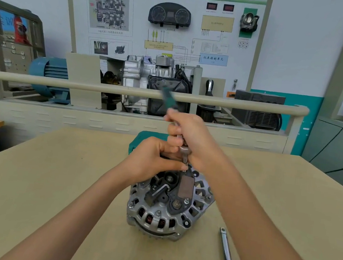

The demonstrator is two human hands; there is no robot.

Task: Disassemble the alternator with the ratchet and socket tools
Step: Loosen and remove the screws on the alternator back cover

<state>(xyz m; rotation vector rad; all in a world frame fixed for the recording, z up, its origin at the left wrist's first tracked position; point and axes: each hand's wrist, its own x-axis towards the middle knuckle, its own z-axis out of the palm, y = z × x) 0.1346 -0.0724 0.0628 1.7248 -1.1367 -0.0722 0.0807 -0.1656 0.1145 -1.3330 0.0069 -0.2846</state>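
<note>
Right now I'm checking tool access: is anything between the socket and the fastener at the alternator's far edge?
Nothing visible blocks it. The metal socket descends straight onto the grey finned alternator, steadied by the left hand's fingers.

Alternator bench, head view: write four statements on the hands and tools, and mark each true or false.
1. The right hand holds the green-handled ratchet. True.
2. The alternator hangs from the rail. False: it sits on the table.
3. The left hand lies flat on the table. False: it is curled at the socket atop the alternator.
4. A chrome bar lies on the table under the right arm. True.
</note>
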